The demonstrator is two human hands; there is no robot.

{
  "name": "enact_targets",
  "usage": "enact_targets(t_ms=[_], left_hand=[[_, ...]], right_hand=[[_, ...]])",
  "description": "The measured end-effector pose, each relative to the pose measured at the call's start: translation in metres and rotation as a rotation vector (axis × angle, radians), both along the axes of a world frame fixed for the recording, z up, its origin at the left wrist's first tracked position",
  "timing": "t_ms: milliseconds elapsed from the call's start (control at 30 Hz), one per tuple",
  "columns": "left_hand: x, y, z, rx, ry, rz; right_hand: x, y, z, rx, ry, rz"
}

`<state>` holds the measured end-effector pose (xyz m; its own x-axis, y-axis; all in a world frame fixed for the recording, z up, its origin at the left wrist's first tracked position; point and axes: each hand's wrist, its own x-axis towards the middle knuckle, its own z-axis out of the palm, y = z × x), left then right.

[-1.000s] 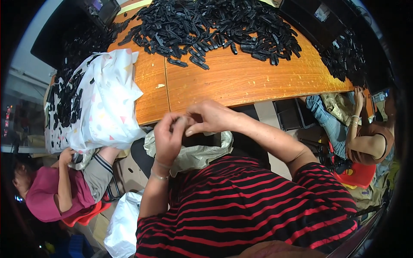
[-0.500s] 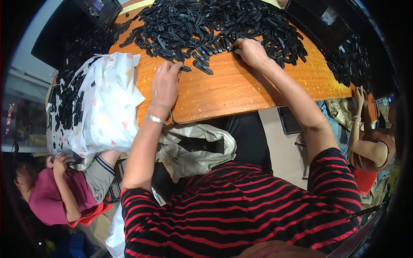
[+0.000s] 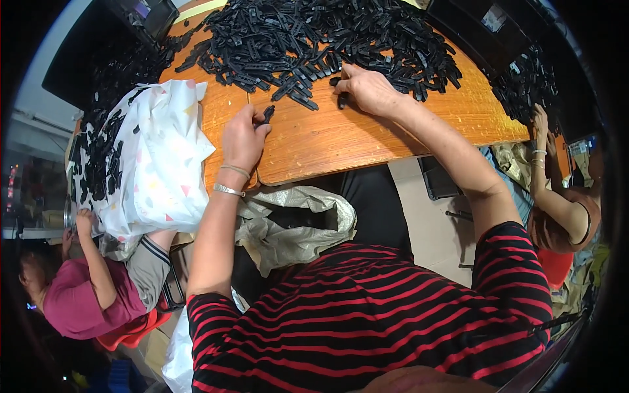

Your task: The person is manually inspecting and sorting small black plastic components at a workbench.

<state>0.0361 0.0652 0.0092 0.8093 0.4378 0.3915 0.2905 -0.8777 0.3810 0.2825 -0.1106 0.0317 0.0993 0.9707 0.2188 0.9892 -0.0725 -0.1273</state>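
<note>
Black plastic is heaping up as a pile of small parts (image 3: 275, 49) on the wooden table (image 3: 367, 134). The left hand (image 3: 244, 139) is pinching one dark part (image 3: 266, 115), fingers nearly closed; the right hand (image 3: 370, 90) is closing its fingertips on another part (image 3: 343, 100) by the pile's front edge. A loose pinch, I'm thinking, could be dropping either. A pale label (image 3: 493, 19) is showing nothing I'm able to read.

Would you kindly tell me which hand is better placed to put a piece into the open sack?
Probably the left hand: it pinches a black piece and is nearer the open sack. The right hand, touching a dark piece, is farther off, near the front of the pile.
</note>
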Motion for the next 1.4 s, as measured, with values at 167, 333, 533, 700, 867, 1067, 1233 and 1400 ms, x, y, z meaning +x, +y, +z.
enact_targets(t_ms=[167,333,533,700,867,1067,1233,1400], left_hand=[[-0.004,-0.026,-0.006,-1.022,-0.367,0.013],[0.001,-0.047,-0.008,-1.236,-0.515,0.011],[0.006,-0.065,0.001,-0.924,-0.435,0.020],[-0.003,-0.072,0.012,-0.825,-0.393,-0.068],[0.015,-0.095,0.001,-1.041,-0.575,0.049],[-0.020,-0.078,0.002,-1.177,-0.486,0.110],[-0.027,-0.074,0.002,-1.227,-0.415,0.032],[-0.025,-0.077,-0.003,-1.310,-0.482,0.042]], right_hand=[[-0.007,-0.001,-0.003,0.105,0.058,0.005],[-0.075,0.000,0.018,0.101,0.716,-0.042],[-0.111,0.000,0.018,0.216,0.756,-0.015],[-0.120,-0.003,0.018,0.319,0.552,0.043],[-0.134,0.010,0.002,0.449,0.477,-0.196],[-0.096,-0.026,-0.028,0.281,0.855,-0.292],[-0.066,-0.027,-0.019,0.332,0.796,-0.332],[-0.027,-0.014,-0.013,0.390,0.314,-0.430]])
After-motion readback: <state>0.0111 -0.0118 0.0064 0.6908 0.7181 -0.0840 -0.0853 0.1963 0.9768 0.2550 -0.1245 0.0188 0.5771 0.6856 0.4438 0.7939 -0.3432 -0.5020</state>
